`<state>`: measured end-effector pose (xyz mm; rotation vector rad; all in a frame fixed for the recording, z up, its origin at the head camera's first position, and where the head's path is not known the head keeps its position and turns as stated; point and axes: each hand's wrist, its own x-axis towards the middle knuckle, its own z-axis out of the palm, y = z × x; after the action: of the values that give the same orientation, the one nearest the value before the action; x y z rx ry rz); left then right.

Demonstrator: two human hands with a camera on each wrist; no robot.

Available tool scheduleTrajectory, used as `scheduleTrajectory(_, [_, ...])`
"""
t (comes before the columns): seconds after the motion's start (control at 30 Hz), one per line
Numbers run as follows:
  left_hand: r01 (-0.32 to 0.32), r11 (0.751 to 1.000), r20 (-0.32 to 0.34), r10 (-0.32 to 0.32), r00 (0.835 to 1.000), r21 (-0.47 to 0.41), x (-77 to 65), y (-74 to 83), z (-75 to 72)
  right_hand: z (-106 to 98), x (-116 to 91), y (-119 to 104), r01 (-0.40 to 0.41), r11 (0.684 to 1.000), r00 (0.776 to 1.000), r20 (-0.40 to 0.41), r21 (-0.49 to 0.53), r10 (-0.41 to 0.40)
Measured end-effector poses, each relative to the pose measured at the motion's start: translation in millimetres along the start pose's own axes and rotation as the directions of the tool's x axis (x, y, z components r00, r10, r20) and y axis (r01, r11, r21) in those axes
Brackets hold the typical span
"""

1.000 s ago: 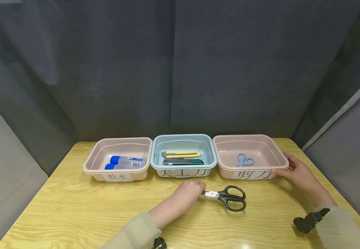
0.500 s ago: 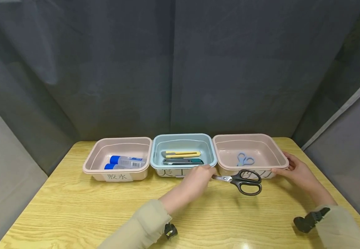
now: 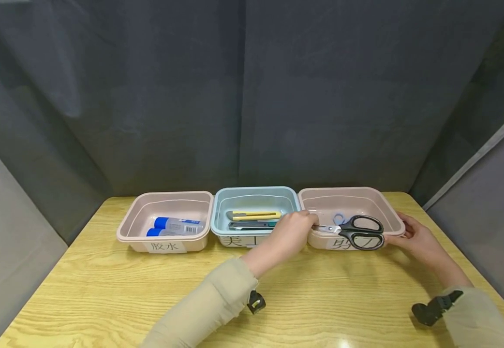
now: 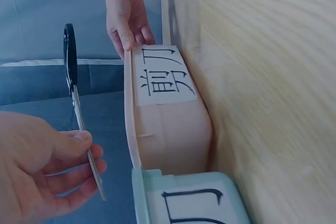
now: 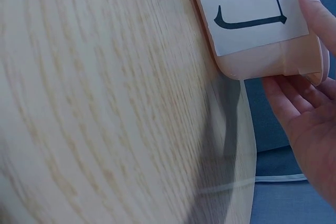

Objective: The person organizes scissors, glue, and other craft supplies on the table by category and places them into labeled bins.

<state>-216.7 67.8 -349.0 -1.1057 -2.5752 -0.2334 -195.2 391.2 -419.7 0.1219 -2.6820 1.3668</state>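
My left hand [image 3: 293, 233] pinches black-handled scissors [image 3: 361, 233] by the blades, handles pointing right. They hover above the front rim of the right pink bin [image 3: 321, 194]. In the left wrist view the thumb and fingers clasp the metal blades [image 4: 86, 140]. Small blue scissors [image 3: 338, 218] lie inside that bin, partly covered by the black pair. My right hand [image 3: 417, 239] grips the bin's front right corner, thumb on the front rim and fingers around the side. The right wrist view shows the thumb along the rim and fingers [image 5: 294, 98] against the bin's end.
A blue bin [image 3: 256, 191] in the middle holds a yellow utility knife [image 3: 256, 215] and a dark one [image 3: 252, 225]. The left pink bin [image 3: 134, 220] has two blue-capped glue bottles [image 3: 178, 225]. All bins carry front labels on a wooden table [image 3: 126, 299], before a dark curtain [image 3: 243, 96].
My left hand has lifted the black scissors off the table and carried them right and away from me, up over the right bin's front rim. The right hand has stayed at the bin's corner.
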Motion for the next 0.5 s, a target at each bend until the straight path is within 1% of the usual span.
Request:
scheduleTrajectory(0.13, [0.034,0.999,0.006,-0.034,0.999,-0.015,14.5,3.8,0.1,1,1,2,0.019,1.000,1.000,-0.004,0.001,-0.019])
scheduleTrajectory(0.27, [0.070,0.997,0.016,-0.070,0.997,-0.021,28.8,5.7,2.5,2,1,0,-0.002,1.000,1.000,-0.016,-0.026,0.001])
scheduleTrajectory(0.37, [0.101,0.995,0.047,-0.101,0.994,-0.001,39.9,5.3,8.5,3,1,-1,-0.027,0.998,1.000,-0.015,-0.048,0.026])
scheduleTrajectory(0.43, [0.112,0.993,0.070,-0.114,0.991,0.023,47.3,5.0,13.8,3,1,-2,-0.047,0.997,0.999,-0.014,-0.063,0.047])
scheduleTrajectory(0.5, [0.124,0.992,0.089,-0.126,0.988,0.028,54.5,5.1,19.6,3,1,-3,-0.074,0.994,0.997,-0.016,-0.085,0.073])
